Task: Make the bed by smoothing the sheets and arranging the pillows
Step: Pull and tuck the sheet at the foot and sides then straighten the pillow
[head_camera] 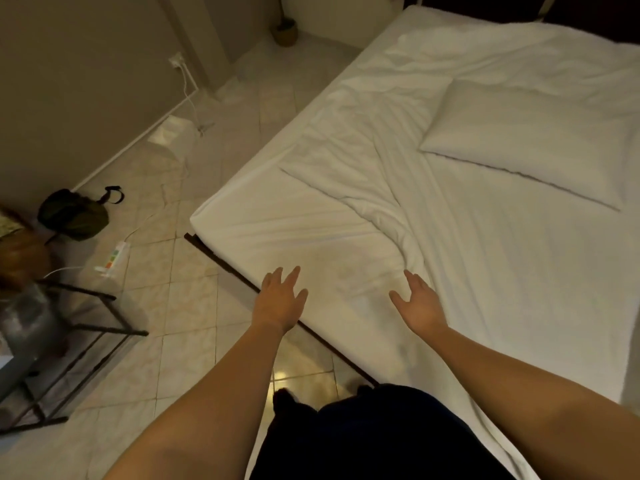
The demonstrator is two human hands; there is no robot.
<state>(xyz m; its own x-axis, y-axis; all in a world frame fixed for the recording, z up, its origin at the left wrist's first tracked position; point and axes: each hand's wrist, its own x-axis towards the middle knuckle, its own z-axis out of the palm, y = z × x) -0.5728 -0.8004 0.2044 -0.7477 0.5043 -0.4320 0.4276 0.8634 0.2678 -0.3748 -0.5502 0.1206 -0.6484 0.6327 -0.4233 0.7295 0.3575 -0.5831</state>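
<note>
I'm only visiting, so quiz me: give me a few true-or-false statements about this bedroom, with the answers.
1. The left hand and right hand are open, gripping nothing. True.
2. Two pillows lie on the bed. False: only one white rectangular pillow shows.
3. The bedding is smooth all over. False: the rumpled white top sheet is creased and bunched.
4. A dark green fabric bag sits on the tiled floor. True.

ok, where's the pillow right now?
Head view, right side: the pillow lies flat on the mattress, beyond the right hand and just right of the rumpled sheet.
</note>
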